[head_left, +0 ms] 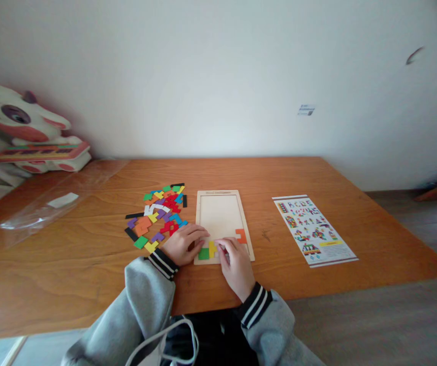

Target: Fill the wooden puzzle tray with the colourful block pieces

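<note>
A wooden puzzle tray point(218, 193) lies flat on the table in front of me. In its lower part sit a green piece point(204, 253), a yellow piece point(212, 249) and an orange piece point(243, 236). My left hand point(185, 243) rests on the tray's left edge, fingers stretched and thumb apart, holding nothing visible. Over the tray's lower middle, my right hand point(236, 264) has its thumb and index finger pinched together beside the yellow piece. Whatever lies between those fingertips is too small and hidden to make out.
Loose puzzle pieces point(172, 202) in several colours lie left of the tray. A printed pattern sheet point(313, 229) is on the right. A clear plastic bag point(43, 208) and a cow-shaped toy keyboard point(39, 132) are at the left. The wooden table point(279, 173) meets a white wall.
</note>
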Tool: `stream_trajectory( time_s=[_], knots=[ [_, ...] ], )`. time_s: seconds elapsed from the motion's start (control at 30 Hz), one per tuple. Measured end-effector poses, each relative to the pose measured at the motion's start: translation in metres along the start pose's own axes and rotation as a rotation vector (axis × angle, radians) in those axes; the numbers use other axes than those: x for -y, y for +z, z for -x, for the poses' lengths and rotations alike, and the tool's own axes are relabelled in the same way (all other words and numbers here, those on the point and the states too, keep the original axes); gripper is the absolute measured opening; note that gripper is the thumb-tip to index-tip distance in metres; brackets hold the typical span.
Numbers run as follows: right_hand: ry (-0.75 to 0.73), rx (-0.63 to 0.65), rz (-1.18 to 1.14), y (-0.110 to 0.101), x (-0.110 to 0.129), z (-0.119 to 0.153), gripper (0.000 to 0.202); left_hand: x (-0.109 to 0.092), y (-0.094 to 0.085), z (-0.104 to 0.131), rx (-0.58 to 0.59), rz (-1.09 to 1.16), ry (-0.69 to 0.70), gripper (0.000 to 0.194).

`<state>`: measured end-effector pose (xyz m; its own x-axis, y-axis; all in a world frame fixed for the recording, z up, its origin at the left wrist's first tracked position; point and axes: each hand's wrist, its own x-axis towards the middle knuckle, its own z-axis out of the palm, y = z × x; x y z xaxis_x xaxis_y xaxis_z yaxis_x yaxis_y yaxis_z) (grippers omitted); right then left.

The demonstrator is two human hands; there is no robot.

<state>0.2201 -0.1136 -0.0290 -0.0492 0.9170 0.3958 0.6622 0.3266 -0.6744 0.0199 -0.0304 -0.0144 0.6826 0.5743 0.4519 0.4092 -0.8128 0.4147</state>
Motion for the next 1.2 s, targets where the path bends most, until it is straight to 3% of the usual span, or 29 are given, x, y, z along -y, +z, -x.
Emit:
stream_trajectory(
  time_s=[0.17, 0.33, 0.53, 0.7, 0.97, 1.07, 1.2],
  knots=[
    [-0.002, -0.036, -0.023, 0.0, -0.002, 0.002, 0.022, -0.011, -0.007, 0.021, -0.128, -0.129, -0.042, 0.023],
    [-0.073, 0.023, -0.005, -0.002, 0.0, 0.004, 0.026, -0.026, -0.024, 0.064, -0.261, -0.294, -0.173, 0.022],
    [-0.207, 0.074, 0.024, -0.004, 0.003, 0.006, 0.037, -0.017, -0.04, 0.104, -0.374, -0.49, -0.366, 0.021],
    [-0.267, 0.076, 0.041, -0.001, 0.001, 0.007, 0.042, -0.023, -0.033, 0.095, -0.255, -0.464, -0.301, 0.026],
    [-0.236, 0.072, 0.048, 0.001, 0.001, 0.008, 0.043, -0.046, 0.0, 0.059, -0.076, -0.442, -0.262, 0.036],
    [-0.205, 0.066, 0.045, -0.001, 0.003, 0.007, 0.049, -0.046, 0.007, 0.056, -0.086, -0.421, -0.243, 0.032],
    [-0.178, 0.038, 0.039, -0.004, 0.006, 0.006, 0.048, -0.044, 0.008, 0.058, -0.186, -0.388, -0.281, 0.022]
  ],
)
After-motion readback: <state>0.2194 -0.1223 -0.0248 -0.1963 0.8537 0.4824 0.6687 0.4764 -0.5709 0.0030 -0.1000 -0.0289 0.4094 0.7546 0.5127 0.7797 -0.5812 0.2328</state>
